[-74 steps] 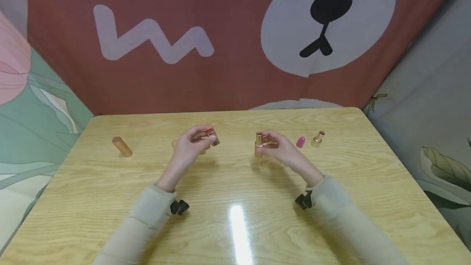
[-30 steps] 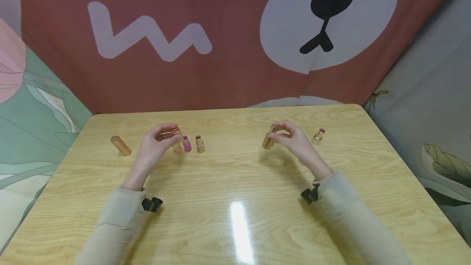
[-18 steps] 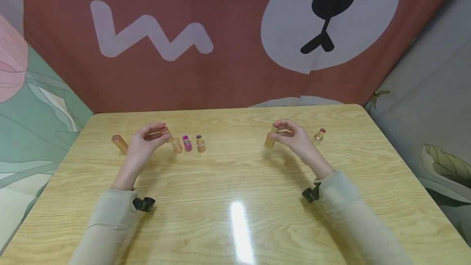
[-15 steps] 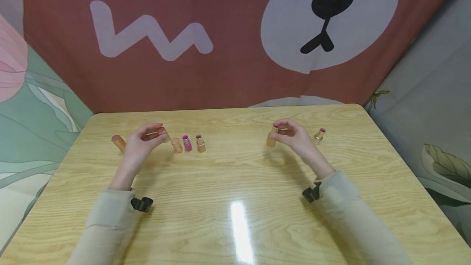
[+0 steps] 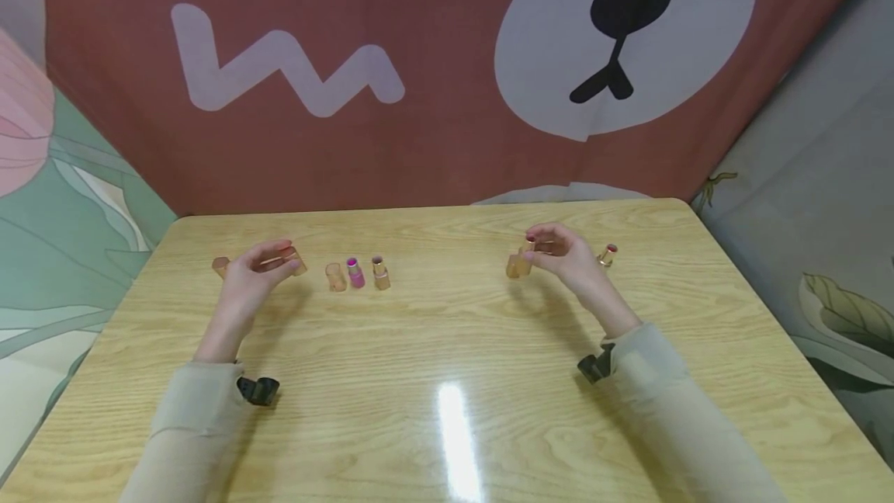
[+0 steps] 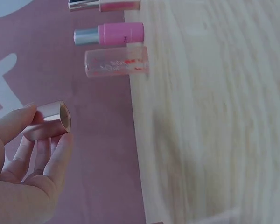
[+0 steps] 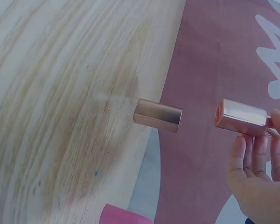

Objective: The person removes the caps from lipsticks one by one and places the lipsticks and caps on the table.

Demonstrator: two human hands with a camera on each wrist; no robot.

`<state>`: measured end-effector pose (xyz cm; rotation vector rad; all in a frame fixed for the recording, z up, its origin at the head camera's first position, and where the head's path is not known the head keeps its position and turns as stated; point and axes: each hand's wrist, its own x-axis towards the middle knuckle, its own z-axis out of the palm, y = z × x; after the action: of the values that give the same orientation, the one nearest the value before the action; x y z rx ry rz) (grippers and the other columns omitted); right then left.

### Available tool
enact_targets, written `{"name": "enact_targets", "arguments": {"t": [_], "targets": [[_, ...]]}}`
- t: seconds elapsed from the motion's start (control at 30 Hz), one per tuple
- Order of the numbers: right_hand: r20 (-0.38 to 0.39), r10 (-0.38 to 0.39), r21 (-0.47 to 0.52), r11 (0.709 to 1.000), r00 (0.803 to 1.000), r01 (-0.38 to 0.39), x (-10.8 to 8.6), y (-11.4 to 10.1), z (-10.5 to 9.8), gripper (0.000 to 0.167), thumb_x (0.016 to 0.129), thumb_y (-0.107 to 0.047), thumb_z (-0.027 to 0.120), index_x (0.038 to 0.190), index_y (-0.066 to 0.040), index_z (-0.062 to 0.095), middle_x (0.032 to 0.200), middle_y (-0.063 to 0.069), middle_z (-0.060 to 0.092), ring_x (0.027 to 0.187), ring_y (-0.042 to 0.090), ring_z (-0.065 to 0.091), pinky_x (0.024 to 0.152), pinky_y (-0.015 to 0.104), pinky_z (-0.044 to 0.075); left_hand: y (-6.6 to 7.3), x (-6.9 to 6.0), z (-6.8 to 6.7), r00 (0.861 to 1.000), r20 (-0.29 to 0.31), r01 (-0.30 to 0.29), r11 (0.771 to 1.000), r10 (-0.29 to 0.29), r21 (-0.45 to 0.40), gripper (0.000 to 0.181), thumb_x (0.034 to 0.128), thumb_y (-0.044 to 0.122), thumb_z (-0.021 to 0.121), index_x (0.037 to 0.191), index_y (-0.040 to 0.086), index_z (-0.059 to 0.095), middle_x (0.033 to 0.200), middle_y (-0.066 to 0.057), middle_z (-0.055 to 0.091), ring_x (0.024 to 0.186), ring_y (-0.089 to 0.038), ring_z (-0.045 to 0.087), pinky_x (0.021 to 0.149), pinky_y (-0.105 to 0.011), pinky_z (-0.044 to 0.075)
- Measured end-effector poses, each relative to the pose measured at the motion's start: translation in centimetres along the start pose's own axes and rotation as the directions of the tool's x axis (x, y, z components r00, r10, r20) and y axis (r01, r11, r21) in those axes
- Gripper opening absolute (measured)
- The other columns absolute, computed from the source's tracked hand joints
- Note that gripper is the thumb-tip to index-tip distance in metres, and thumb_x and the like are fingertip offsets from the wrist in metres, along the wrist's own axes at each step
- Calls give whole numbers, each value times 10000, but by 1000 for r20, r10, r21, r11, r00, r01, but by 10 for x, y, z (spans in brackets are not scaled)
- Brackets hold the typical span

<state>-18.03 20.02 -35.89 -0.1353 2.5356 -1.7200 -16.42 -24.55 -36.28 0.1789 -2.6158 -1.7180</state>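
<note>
My left hand (image 5: 251, 274) pinches a short rose-gold lipstick cap (image 6: 49, 120) above the table, its hollow end facing the tabletop in the left wrist view. My right hand (image 5: 566, 254) grips a rose-gold lipstick base (image 7: 242, 116) by its narrow upper part, above the table. Close by that base, apart from it, stands a gold faceted cap (image 7: 157, 115). Right of the left hand, a clear cap (image 5: 335, 276), a pink lipstick base (image 5: 355, 272) and a gold lipstick base (image 5: 380, 273) stand in a row.
A gold tube (image 5: 220, 265) at the left is mostly covered by the left hand. Beyond the right hand stands a gold lipstick base (image 5: 608, 254). A pink cap (image 7: 123, 215) shows at the bottom of the right wrist view. A printed cloth (image 5: 447, 138) hangs behind the table.
My left hand has moved left with the rose-gold cap, away from the row. My right hand has shifted right with the lipstick base, and the gold cap now shows separately beside it.
</note>
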Motion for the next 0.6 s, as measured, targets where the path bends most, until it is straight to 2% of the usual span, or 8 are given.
{"name": "enact_targets", "arguments": {"t": [0.1,0.3,0.4,0.6], "targets": [[-1,0,10,1000,1000,0,0,1,-2,355,897,-152,672,1206,-35,543,1065,-104,571,958,12,565,826,159,478,-4,1,-1,1000,-1,-4,1000,4,-2,495,904,310,658,1314,67,527,928,295,559,876,154,558,764,-43,473],[-14,-14,41,999,1000,14,1,5,-7,236,892,-153,678,1104,-185,579,1082,-104,572,942,-13,592,837,159,484,-10,3,-3,999,35,0,1000,0,-18,414,917,285,643,1280,115,537,949,273,555,869,147,567,771,-50,480],[-22,-18,32,999,1000,18,2,8,-10,219,896,-173,676,1087,-223,581,1070,-122,572,930,-24,596,826,172,486,-12,4,-3,999,54,9,1000,-8,-10,446,921,282,638,1306,92,518,966,262,543,872,150,564,786,-65,486],[-34,20,-18,1000,999,-20,2,12,-15,184,918,-254,648,1075,-295,562,1007,-180,578,899,-82,584,623,232,391,-15,7,-3,996,84,21,1000,-22,24,567,931,275,625,1382,-15,440,994,244,525,878,160,554,812,-99,501]]}}
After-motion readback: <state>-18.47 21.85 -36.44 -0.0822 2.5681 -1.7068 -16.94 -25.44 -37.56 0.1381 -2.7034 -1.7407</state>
